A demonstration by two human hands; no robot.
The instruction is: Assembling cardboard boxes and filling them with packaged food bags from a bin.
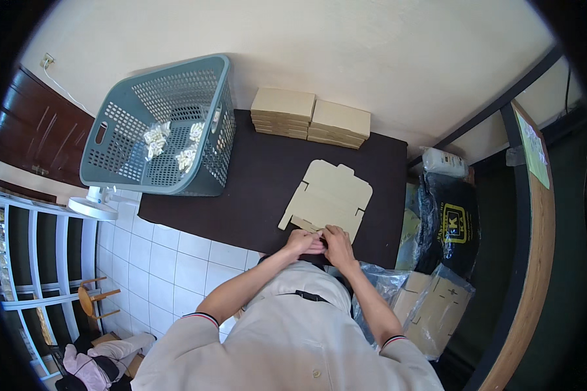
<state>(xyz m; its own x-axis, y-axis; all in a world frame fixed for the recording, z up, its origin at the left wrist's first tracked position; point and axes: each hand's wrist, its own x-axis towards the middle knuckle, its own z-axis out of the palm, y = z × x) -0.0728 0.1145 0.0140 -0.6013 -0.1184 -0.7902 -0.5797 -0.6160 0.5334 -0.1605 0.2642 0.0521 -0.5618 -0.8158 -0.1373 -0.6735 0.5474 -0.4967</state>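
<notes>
A flat brown cardboard box blank lies on the dark table, with slots and tabs along its edges. Its near edge is partly folded up, close to my body. My left hand has its fingers closed on the left part of that near flap. Beside it, my right hand grips the flap farther right, fingers bent over the cardboard. The two hands almost touch, and the fingertips are partly hidden behind each other and the flap.
A grey-green plastic basket with several bags of small white pieces stands on the table's left. Stacks of folded cardboard boxes sit against the wall. Right of the table are black bags and plastic-wrapped cardboard. A wooden stool stands left.
</notes>
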